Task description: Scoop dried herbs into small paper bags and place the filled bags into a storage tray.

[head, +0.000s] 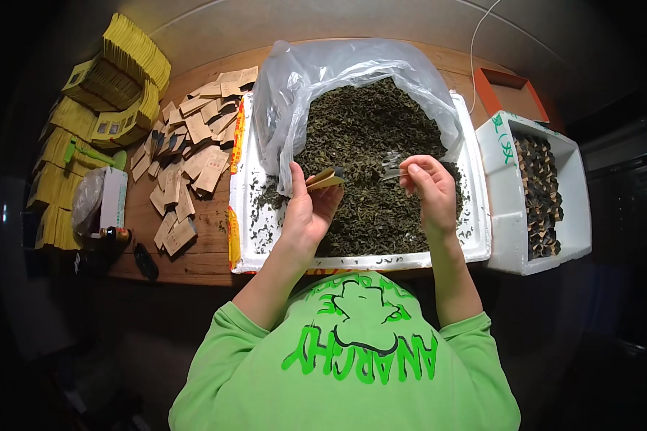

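My left hand (311, 210) holds a small brown paper packet (326, 179) with its mouth spread open towards the right. Across from it, my right hand (434, 188) pinches a clear plastic piece (393, 168), perhaps a small scoop; its exact shape is blurred. Both hands are above a heap of dark dried leaves (377, 121), which spills from a large clear plastic bag (280, 97) into a white foam tray (482, 237). Whether the packet holds any leaves cannot be told.
Loose brown paper packets (197, 126) lie left of the tray, beside stacked yellow packets (64, 156), a green-handled tool (91, 153) and a white box (113, 196). On the right stand a foam box (577, 204) holding many dark-topped packets and an orange box (536, 99).
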